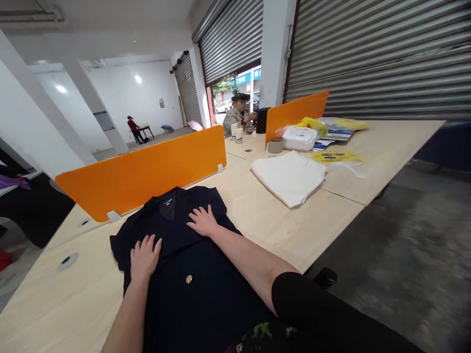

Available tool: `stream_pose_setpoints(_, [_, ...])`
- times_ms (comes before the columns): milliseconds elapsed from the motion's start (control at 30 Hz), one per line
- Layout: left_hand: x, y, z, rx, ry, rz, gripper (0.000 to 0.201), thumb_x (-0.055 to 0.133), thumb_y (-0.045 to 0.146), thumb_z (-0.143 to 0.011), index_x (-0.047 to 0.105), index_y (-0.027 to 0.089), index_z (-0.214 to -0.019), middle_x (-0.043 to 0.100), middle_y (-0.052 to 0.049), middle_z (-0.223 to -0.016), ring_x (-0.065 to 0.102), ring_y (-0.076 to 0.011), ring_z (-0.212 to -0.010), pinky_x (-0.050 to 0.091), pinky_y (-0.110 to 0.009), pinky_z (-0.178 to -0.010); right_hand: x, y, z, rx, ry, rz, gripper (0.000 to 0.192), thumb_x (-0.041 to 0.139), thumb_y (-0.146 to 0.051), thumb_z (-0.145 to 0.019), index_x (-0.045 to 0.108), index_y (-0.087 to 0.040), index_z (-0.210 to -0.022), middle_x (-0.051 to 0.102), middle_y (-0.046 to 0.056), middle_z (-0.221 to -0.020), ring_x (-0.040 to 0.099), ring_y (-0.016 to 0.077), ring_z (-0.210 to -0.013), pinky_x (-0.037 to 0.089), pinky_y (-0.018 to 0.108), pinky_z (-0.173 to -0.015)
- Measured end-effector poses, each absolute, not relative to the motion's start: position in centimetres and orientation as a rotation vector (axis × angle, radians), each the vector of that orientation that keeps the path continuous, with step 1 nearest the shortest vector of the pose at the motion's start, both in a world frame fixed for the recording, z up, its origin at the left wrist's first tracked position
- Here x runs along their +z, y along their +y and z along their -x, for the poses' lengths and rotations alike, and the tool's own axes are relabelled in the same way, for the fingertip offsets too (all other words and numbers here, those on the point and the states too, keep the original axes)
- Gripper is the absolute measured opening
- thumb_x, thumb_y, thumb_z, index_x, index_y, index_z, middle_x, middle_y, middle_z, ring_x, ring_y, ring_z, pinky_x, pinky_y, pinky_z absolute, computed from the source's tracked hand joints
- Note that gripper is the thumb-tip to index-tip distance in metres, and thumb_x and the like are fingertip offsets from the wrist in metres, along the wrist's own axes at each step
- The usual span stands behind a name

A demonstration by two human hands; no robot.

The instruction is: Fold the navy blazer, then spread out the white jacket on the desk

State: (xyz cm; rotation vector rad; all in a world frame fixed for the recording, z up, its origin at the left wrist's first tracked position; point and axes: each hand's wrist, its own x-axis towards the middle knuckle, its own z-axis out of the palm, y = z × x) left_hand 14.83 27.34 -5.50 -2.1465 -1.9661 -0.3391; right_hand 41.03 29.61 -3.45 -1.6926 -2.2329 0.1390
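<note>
Your left hand [144,256] and right hand [202,221] both lie flat, fingers spread, on the dark jacket [184,274], which stretches lengthwise from its collar away from you on the desk [265,220].

place: open-plan office or workroom at street level
desks: long pale tabletop [342,196] split by orange divider panels [143,171]
walls: metal roller shutters [382,54], white columns
occupants: seated person [237,116] at the far desk
</note>
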Motion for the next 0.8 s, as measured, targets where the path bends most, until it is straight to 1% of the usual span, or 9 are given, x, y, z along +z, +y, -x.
stream_pose_setpoints(100, [-5.7, 27.6, -14.6, -0.376, -1.992, 2.147, 0.048, 0.033, 0.045, -0.092, 0.054, 0.030, -0.132, 0.047, -0.009, -0.144, 0.039, -0.0338, -0.131, 0.035, -0.058, -0.103, -3.7, 30.0, -41.2, 0.143, -2.224, 1.687, 0.055, 0.029, -0.056, -0.095, 0.051, -0.025, -0.136, 0.043, 0.011, -0.145, 0.029, 0.0343, -0.137, 0.005, 0.066, -0.110])
stream_pose_setpoints(167, [-5.6, 27.6, -14.5, -0.374, -2.015, 2.153, 0.050, 0.033, 0.045, -0.092, 0.052, 0.027, -0.135, 0.046, -0.009, -0.145, 0.039, -0.0342, -0.131, 0.035, -0.057, -0.103, -3.8, 30.1, -41.2, 0.138, -2.227, 1.673, 0.055, 0.029, -0.056, -0.095, 0.051, -0.026, -0.135, 0.045, 0.010, -0.144, 0.030, 0.0336, -0.137, 0.006, 0.065, -0.110])
stream_pose_setpoints(267, [-5.0, 27.0, -14.6, -0.351, -2.019, 2.166, 0.052, 0.033, 0.044, -0.093, 0.049, 0.023, -0.137, 0.045, -0.009, -0.146, 0.038, -0.0356, -0.131, 0.035, -0.055, -0.104, -4.0, 30.2, -41.2, 0.135, -2.229, 1.669, 0.054, 0.032, -0.055, -0.095, 0.051, -0.025, -0.136, 0.044, 0.009, -0.144, 0.029, 0.0335, -0.136, 0.007, 0.065, -0.110])
stream_pose_setpoints(400, [-4.5, 26.1, -15.3, -0.342, -2.056, 2.130, 0.054, 0.031, 0.047, -0.093, 0.048, 0.021, -0.138, 0.043, -0.009, -0.147, 0.036, -0.0379, -0.132, 0.031, -0.057, -0.106, -4.2, 30.2, -41.1, 0.130, -2.224, 1.670, 0.054, 0.033, -0.053, -0.095, 0.048, -0.025, -0.138, 0.041, 0.009, -0.147, 0.028, 0.0330, -0.137, 0.007, 0.064, -0.110])
stream_pose_setpoints(467, [-4.4, 25.8, -15.7, -0.347, -2.101, 2.070, 0.056, 0.032, 0.049, -0.092, 0.047, 0.022, -0.139, 0.042, -0.008, -0.148, 0.034, -0.0400, -0.133, 0.027, -0.060, -0.107, -4.2, 30.3, -41.1, 0.132, -2.225, 1.662, 0.053, 0.032, -0.053, -0.095, 0.048, -0.026, -0.138, 0.042, 0.008, -0.146, 0.028, 0.0321, -0.137, 0.007, 0.064, -0.110])
stream_pose_setpoints(567, [-4.4, 25.7, -16.0, -0.372, -2.150, 1.996, 0.056, 0.031, 0.053, -0.092, 0.047, 0.027, -0.139, 0.042, -0.007, -0.148, 0.031, -0.0428, -0.134, 0.022, -0.067, -0.105, -4.3, 30.6, -41.1, 0.155, -2.231, 1.663, 0.053, 0.032, -0.053, -0.095, 0.048, -0.026, -0.138, 0.041, 0.007, -0.147, 0.027, 0.0315, -0.137, 0.007, 0.063, -0.111])
stream_pose_setpoints(700, [-4.1, 25.7, -16.1, -0.356, -2.203, 2.020, 0.059, 0.027, 0.055, -0.091, 0.045, 0.028, -0.141, 0.039, -0.008, -0.150, 0.029, -0.0436, -0.135, 0.020, -0.068, -0.106, -3.8, 30.8, -41.2, 0.172, -2.247, 1.676, 0.055, 0.032, -0.055, -0.095, 0.047, -0.026, -0.139, 0.041, 0.007, -0.148, 0.027, 0.0312, -0.138, 0.007, 0.061, -0.112])
stream_pose_setpoints(800, [-4.0, 25.5, -16.1, -0.366, -2.199, 2.031, 0.060, 0.027, 0.056, -0.091, 0.045, 0.027, -0.140, 0.039, -0.009, -0.150, 0.028, -0.0430, -0.136, 0.019, -0.067, -0.106, -3.3, 29.8, -41.7, 0.239, -2.263, 1.665, 0.058, 0.032, -0.057, -0.095, 0.041, -0.026, -0.144, 0.035, 0.007, -0.151, 0.023, 0.0308, -0.140, 0.009, 0.059, -0.112])
